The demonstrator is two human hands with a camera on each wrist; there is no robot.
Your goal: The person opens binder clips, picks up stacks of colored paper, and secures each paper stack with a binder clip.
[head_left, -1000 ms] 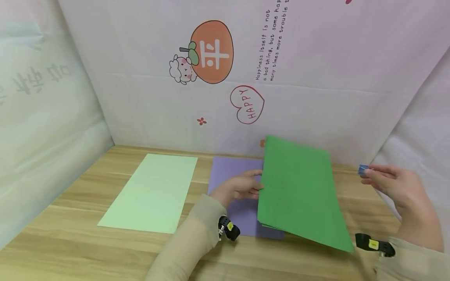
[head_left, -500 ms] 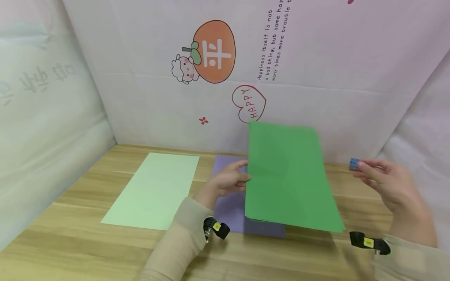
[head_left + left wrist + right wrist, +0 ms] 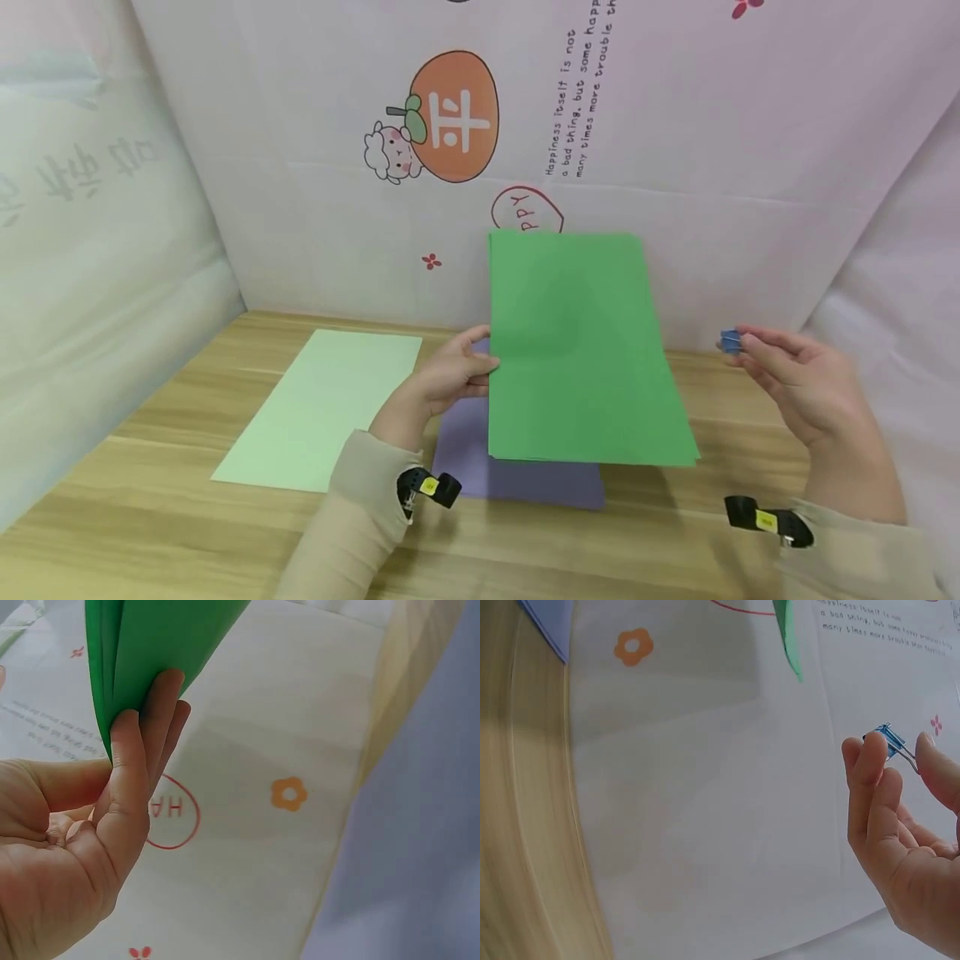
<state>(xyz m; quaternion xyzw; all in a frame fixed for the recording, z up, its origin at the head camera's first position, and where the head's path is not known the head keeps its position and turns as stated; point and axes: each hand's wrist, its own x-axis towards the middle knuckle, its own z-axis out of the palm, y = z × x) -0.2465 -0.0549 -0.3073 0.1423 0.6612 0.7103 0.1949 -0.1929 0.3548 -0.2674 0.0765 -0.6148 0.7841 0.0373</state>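
Several green sheets (image 3: 577,350), pinched by thumb and fingers of the left hand (image 3: 453,371), had shifted leftward and hung over the purple sheet (image 3: 543,485); right of that sheet, the right hand (image 3: 802,379), also moved leftward, had its fingers clamped on a blue binder clip (image 3: 730,342).

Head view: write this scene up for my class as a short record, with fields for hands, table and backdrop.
Left hand: pinches the left edge of the green sheets
Right hand: holds a blue binder clip, apart from the green sheets
Table: pale green sheet on the left; purple sheet, partly hidden
Backdrop: pale, with printed pictures and words
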